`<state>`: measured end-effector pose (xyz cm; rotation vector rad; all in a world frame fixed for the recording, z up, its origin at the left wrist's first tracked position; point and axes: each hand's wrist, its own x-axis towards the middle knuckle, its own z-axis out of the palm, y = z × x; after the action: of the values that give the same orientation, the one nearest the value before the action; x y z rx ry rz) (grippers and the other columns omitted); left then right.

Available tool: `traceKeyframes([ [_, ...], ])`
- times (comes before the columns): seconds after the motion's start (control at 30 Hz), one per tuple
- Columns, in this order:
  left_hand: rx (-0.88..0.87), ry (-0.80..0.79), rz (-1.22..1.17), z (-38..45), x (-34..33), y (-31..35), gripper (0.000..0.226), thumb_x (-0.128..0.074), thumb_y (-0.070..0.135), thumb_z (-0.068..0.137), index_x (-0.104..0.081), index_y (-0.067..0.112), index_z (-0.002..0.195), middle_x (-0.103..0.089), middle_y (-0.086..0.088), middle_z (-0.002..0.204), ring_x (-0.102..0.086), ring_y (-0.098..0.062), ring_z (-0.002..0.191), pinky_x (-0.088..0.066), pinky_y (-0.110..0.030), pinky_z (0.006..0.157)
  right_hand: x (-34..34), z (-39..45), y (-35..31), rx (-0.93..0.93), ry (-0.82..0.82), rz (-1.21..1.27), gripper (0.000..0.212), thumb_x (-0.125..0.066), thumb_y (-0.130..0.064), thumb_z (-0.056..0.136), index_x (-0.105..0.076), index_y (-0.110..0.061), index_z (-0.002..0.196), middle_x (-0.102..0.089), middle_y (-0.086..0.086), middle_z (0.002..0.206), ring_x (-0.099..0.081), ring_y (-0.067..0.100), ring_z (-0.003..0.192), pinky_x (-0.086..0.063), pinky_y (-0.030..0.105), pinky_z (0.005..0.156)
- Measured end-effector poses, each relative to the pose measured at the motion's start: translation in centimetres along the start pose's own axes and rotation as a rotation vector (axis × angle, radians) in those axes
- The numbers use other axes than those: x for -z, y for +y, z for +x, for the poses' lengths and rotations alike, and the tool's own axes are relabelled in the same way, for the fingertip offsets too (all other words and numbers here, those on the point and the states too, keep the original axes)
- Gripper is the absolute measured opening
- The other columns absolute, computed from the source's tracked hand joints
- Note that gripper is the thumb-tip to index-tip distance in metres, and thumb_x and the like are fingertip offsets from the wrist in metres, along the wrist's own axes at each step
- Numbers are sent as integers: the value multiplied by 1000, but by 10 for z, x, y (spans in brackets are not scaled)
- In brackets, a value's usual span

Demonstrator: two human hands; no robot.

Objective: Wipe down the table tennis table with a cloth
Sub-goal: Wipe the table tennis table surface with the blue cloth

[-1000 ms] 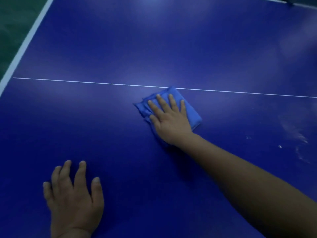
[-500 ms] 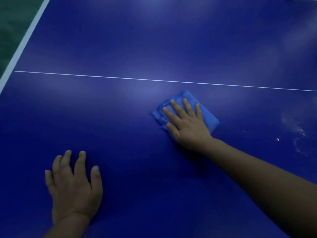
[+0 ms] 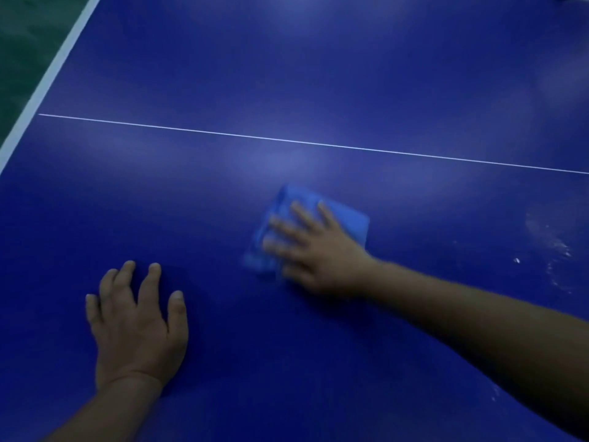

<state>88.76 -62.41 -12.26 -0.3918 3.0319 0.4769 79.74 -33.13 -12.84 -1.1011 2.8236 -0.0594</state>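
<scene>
**Mid-wipe on the ping pong table, chalky patch not reached**

We had the folded blue cloth (image 3: 347, 215) lying flat on the table (image 3: 318, 74), just on the near side of the thin white centre line (image 3: 223, 134) and a bit right of middle. Our right hand (image 3: 318, 250) was pressed on top of it with fingers spread out straight, pushing down rather than clutching it; it was blurry, so that's as much as we could tell. Our left hand (image 3: 137, 323) sat flat on the bare table at the near left, holding nothing, fingers loosely fanned.

Over on the right sat a whitish dusty smear (image 3: 554, 247) with a few specks, well apart from the cloth. We figured the risk was the cloth sliding out or bunching under a flat palm, or just spreading that dust around instead of lifting it.

No containers anywhere in view, so nothing to report there.
</scene>
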Motion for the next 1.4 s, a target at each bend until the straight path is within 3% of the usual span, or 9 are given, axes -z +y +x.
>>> traceKeyframes([
  [0.1, 3, -2, 0, -1, 1, 1, 76, -23, 55, 90, -46, 8, 145, -27, -18, 157, -11, -30, 149, 0, -53, 122, -3, -47, 18, 209, -25, -18, 53, -35, -52, 100, -44, -32, 148, -35, 2, 159, -25, 40, 148, -14, 65, 115],
  [0.33, -14, 10, -9, -1, 0, 0, 75, -24, 55, 90, -45, 7, 145, -27, -18, 156, -10, -30, 149, -1, -54, 122, 27, -67, 176, -1277, 113, 172, 60, -23, -58, 100, -18, -37, 157, -9, -6, 167, -3, 31, 153, -4, 62, 118],
  [0.6, -27, 14, -3, -2, -1, -2, 74, -24, 55, 92, -45, 8, 145, -26, -18, 156, -10, -30, 150, -1, -54, 122, -9, -98, 20, 30, 6, -68, 53, -31, -52, 101, -39, -33, 150, -34, 3, 160, -25, 40, 147, -15, 65, 115],
  [0.77, -30, 14, -14, -1, 2, 2, 73, -27, 52, 91, -44, 8, 146, -25, -17, 157, -9, -29, 150, 0, -52, 122, 18, -85, 141, -1072, 66, 78, 62, -22, -58, 99, -25, -35, 156, -15, -4, 166, -11, 32, 152, -10, 63, 117],
  [0.83, -27, 14, -15, -2, 3, 1, 72, -28, 52, 91, -44, 8, 146, -25, -17, 157, -9, -29, 150, 1, -51, 122, 23, -68, 141, -1229, 88, 162, 60, -26, -57, 100, -19, -38, 157, -7, -8, 167, -1, 31, 153, -2, 64, 118],
  [0.93, -27, 14, -14, -2, 3, 1, 70, -30, 50, 92, -44, 8, 146, -25, -17, 157, -9, -29, 150, 0, -52, 122, 13, -24, 75, -874, 57, 97, 57, -30, -53, 102, -22, -38, 156, -9, -5, 167, -3, 33, 153, -3, 65, 118],
  [1.1, -38, 23, -5, -2, 1, -1, 70, -32, 50, 91, -44, 7, 145, -26, -18, 156, -11, -31, 149, -1, -54, 122, -16, -73, -72, 219, -4, 22, 51, -37, -52, 100, -41, -37, 149, -29, 0, 162, -18, 39, 150, -11, 68, 115],
  [1.17, -45, 27, 2, -1, 0, -1, 70, -33, 50, 91, -44, 8, 145, -26, -18, 156, -11, -31, 149, -1, -54, 122, -12, -96, -38, 276, -22, 9, 50, -39, -51, 100, -41, -36, 148, -31, 0, 161, -21, 38, 149, -13, 65, 116],
  [1.4, -52, 35, 0, -2, -3, -4, 68, -35, 49, 93, -42, 9, 147, -23, -16, 156, -8, -28, 150, 1, -53, 122, 17, -94, 151, -1026, 56, 58, 58, -28, -55, 102, -25, -34, 156, -17, -2, 166, -12, 32, 151, -11, 62, 118],
])
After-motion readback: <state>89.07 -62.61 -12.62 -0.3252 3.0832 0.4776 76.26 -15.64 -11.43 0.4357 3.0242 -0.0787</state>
